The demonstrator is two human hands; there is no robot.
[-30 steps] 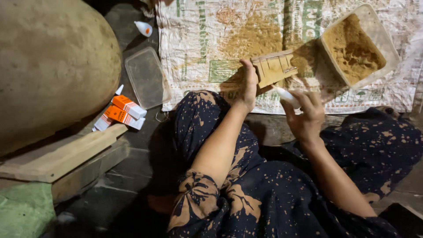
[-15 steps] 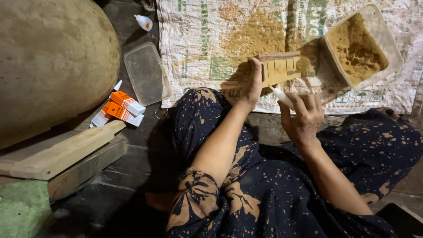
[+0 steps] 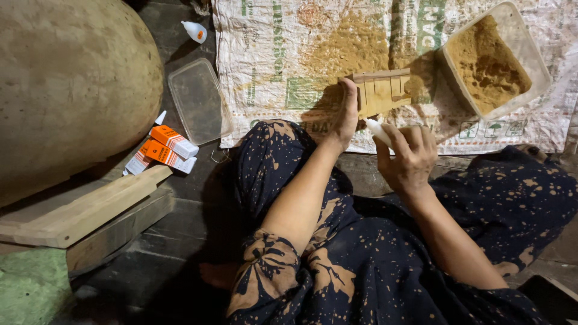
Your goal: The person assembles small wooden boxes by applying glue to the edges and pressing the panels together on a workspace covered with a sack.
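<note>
Two orange boxes (image 3: pixel 170 147) lie left by a plank (image 3: pixel 78 210), one clear lid (image 3: pixel 198 101) beside them, one white bottle (image 3: pixel 194 31) up top, and one tub (image 3: pixel 494 60) of brown powder sits on the printed white-and-green sack (image 3: pixel 289 66). The left hand (image 3: pixel 346 117) presses one slotted wood frame (image 3: pixel 382 91) flat on the sack, while the right hand (image 3: pixel 409 157) is clenched around one white tube (image 3: pixel 379 129) just beside it. Since a half second ago the hands have barely shifted, the right keeping its hold by the frame.

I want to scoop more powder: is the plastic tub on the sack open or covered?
Open. The tub shows brown powder uncovered; a clear lid lies on the floor.
</note>
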